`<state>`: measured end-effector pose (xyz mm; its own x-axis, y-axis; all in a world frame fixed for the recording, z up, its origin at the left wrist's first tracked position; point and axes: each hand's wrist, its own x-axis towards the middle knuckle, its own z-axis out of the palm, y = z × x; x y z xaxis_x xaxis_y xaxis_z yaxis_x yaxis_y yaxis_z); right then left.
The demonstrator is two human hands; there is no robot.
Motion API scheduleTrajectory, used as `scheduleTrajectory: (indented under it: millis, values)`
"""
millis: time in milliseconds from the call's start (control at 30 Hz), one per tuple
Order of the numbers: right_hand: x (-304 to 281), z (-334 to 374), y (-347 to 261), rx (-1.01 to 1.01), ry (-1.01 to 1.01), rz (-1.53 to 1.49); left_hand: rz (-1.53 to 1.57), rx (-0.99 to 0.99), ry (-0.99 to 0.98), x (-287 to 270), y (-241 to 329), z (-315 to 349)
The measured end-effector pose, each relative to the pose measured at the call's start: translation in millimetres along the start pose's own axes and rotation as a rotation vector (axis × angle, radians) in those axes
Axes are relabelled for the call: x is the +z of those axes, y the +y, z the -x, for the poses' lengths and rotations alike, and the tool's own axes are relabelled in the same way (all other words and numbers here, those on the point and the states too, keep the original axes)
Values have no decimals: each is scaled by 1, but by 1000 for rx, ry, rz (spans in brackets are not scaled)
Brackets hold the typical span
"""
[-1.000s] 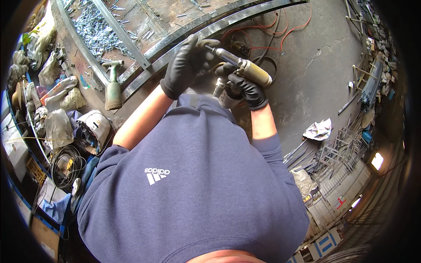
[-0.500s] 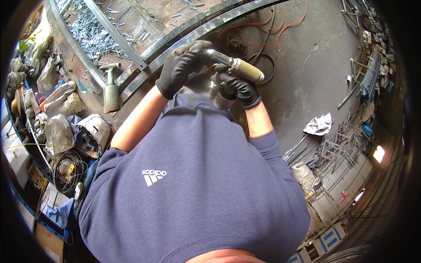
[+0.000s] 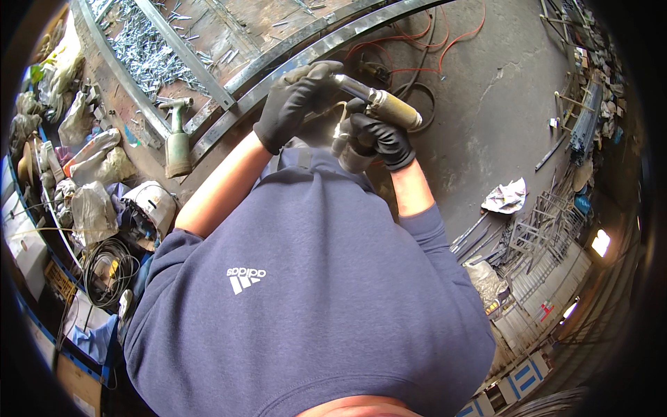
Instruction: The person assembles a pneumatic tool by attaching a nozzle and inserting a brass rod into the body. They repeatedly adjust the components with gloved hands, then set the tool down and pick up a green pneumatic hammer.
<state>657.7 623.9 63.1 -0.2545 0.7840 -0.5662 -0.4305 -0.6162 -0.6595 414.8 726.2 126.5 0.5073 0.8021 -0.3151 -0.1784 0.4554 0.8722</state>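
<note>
Workbench (image 3: 229,28): rusty top, littered with small metal offcuts (image 3: 149,52). Long steel frame rails (image 3: 326,45) run diagonally along its edge. Concrete floor (image 3: 486,125) to the right, red and black cables (image 3: 424,35) trailing across it.

Green angle grinder (image 3: 177,135) lies on the bench, left of the hands.

Left hand (image 3: 292,104), black glove: closed around the front end of a handheld power tool (image 3: 379,104), just above the rail.

Right hand (image 3: 379,139), black glove: gripping the same tool from beneath, near its tan cylindrical body.
</note>
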Motion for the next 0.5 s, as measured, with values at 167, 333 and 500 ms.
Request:
scheduleTrajectory:
  millis: [167, 333, 500]
  values:
    - [-9, 7, 9, 24, -80, -215, 238, -41, -23, -1, -7, -3]
    - [-2, 8, 19, -138, -28, -57, 55, 15, 85, 1, -6, -3]
    - [-14, -23, 31, 92, 255, -228, -13, 88, 44, 0, -3, -7]
